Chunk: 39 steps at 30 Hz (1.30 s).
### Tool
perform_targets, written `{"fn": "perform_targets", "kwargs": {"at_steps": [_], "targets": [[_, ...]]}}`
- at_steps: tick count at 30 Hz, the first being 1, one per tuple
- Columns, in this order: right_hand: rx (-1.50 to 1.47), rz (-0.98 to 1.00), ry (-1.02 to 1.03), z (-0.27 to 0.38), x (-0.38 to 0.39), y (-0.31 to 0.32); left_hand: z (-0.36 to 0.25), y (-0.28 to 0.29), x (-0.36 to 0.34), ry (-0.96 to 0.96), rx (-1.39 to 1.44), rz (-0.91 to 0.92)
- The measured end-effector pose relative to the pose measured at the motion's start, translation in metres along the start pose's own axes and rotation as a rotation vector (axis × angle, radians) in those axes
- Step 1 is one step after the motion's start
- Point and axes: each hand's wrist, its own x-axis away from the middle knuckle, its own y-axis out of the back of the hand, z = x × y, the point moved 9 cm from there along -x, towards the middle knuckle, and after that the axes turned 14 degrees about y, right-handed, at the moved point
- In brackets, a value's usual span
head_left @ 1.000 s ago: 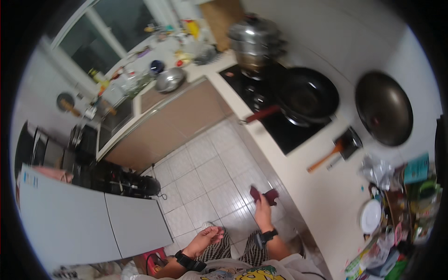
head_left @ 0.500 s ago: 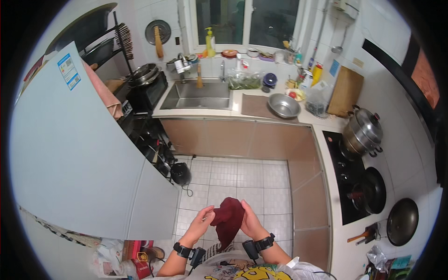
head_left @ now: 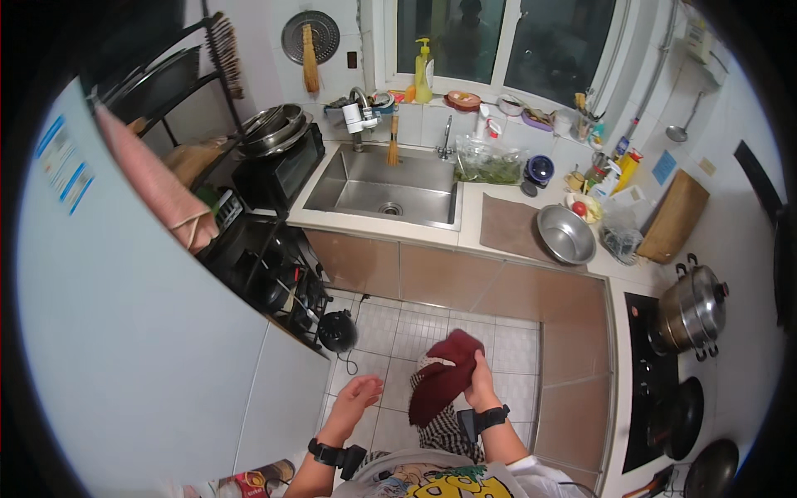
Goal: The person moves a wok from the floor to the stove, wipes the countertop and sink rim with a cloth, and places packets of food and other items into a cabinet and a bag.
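Observation:
A dark red cloth hangs from my right hand, which grips its right edge. The cloth droops in a slanting fold in front of my checked trouser leg. Whether it is a plain cloth or a garment, I cannot tell. My left hand is apart from it, to the left, with its fingers loosely stretched and nothing in them. Both wrists carry black straps with small dark devices.
Ahead, a steel sink is set in the white counter. A steel bowl sits on a brown mat. To the right, a steamer pot and frying pan stand on the hob. A refrigerator fills the left side.
My left hand has let go of the cloth and moved apart from it. My right hand, still gripping the cloth, has shifted right. The view has swung toward the left and closer to the sink.

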Motion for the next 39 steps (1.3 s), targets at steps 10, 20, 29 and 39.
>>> {"fn": "perform_targets", "kwargs": {"at_steps": [10, 20, 29, 39], "targets": [[1.091, -0.062, 0.973, 0.168, -0.293, -0.136, -0.060, 0.127, -0.118, 0.259, 0.114, -0.548], [1.848, -0.198, 0.973, 0.060, -0.397, -0.194, -0.110, 0.155, -0.176, 0.410, 0.263, -0.583], [1.575, 0.534, 0.657, -0.101, -0.396, -0.396, -0.212, 0.234, -0.312, 0.298, 0.226, -0.467], [1.408, 1.622, 1.142, -0.233, -0.404, -0.599, -0.223, 0.312, -0.355, 0.335, 0.364, -0.641]]}}
